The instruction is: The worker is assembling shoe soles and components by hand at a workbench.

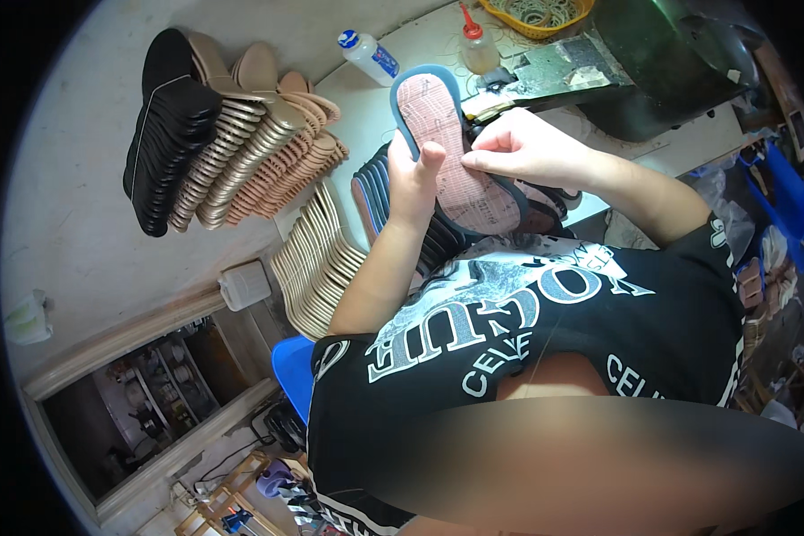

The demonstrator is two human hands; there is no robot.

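A shoe insole [438,121], with a pinkish patterned face and a dark blue-grey rim, is held up over the workbench. My left hand [411,183] is closed around its left side, the thumb lying across the pink face and the other fingers hidden behind. At the insole's right edge, near the middle, my right hand [527,152] pinches with thumb and forefinger. Whether a small piece lies between those fingertips is too fine to make out. Below my left wrist stands a row of dark insoles [375,201], partly covered by my arm and the held insole.
Stacked black insoles [170,134] and beige ones [281,170] stand at the left, with a gold row [317,259] nearer. On the workbench [330,107] are a white bottle [369,58], a red-tipped squeeze bottle [479,49], a yellow basket [545,27] and a dark green machine [661,71].
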